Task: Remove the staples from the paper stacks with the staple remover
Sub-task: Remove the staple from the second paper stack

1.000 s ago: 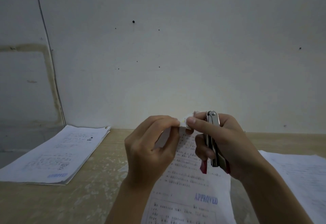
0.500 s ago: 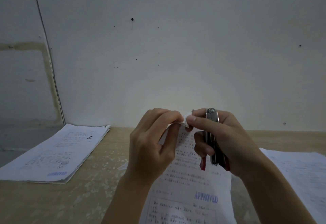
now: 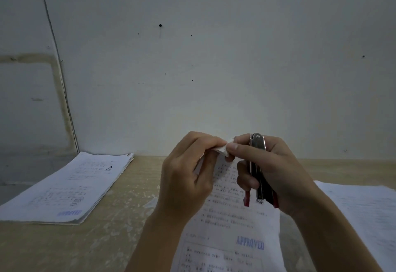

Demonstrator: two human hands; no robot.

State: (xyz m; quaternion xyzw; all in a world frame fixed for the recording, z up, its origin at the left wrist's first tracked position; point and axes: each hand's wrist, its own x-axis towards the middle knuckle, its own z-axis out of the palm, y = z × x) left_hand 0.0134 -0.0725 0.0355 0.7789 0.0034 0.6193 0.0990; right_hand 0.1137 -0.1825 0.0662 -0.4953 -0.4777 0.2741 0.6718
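Both hands pinch paper stack [image 3: 233, 218] corner | staple hidden | staple remover [image 3: 260, 175] half-covered

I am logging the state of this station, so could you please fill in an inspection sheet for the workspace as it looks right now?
Surface: wooden desk, worn, with pale patches.
Job's things: held paper stack stamped APPROVED, raised off the desk; staple remover, metal with red handles; left paper stack lying flat; right paper stack lying flat.
Clutter: one small paper scrap on the desk.
Grippers: left hand pinches the held stack's top corner; right hand pinches the same corner while clasping the staple remover.
Cables: nothing seen.
Surroundings: pale wall with small dark marks.
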